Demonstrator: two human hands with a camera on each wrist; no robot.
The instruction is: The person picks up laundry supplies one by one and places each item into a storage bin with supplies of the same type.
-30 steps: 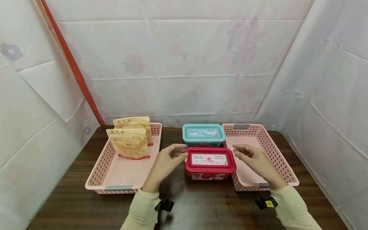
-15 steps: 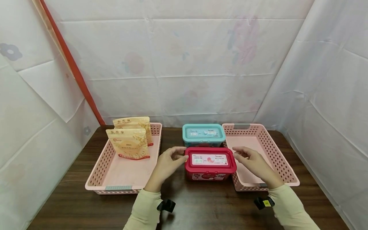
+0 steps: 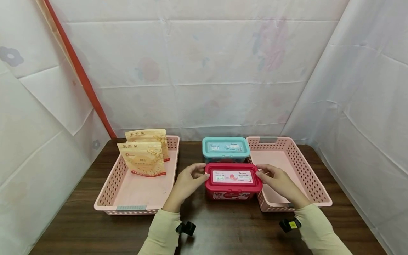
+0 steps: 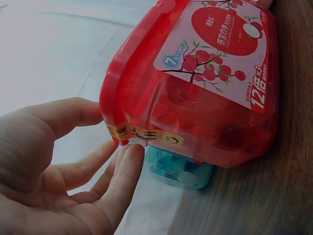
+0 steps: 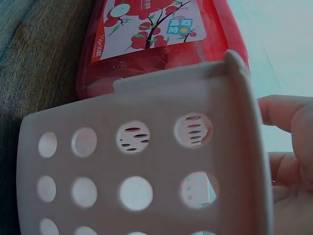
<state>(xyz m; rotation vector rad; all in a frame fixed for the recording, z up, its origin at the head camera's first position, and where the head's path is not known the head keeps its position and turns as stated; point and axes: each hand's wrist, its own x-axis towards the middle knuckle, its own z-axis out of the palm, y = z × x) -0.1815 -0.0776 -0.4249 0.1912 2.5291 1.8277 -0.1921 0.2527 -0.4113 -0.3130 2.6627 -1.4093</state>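
Note:
A red lidded tub of laundry pods [image 3: 233, 182] stands on the table between my two hands, cherries printed on its front label. At the left end of its lid, my left hand [image 3: 188, 184] grips with curved fingers and thumb; the left wrist view shows the thumb [image 4: 80, 115] at the lid's rim. My right hand [image 3: 280, 182] holds the lid's opposite end, reaching over the right-hand pink basket [image 3: 266, 208]. That basket's wall covers part of the tub and fingers in the right wrist view. Directly behind the red tub is a teal lidded tub [image 3: 225, 148].
To the left sits another pink basket [image 3: 149, 198], with two yellow pouches [image 3: 145, 161] upright in it. The right basket stands close against the tubs. White cloth walls [image 3: 191, 78] enclose the dark wooden table [image 3: 223, 226] at the back and sides.
Both hands have come slightly inward, from beside the red tub to contact at its lid ends. Tubs, baskets and pouches have stayed in place.

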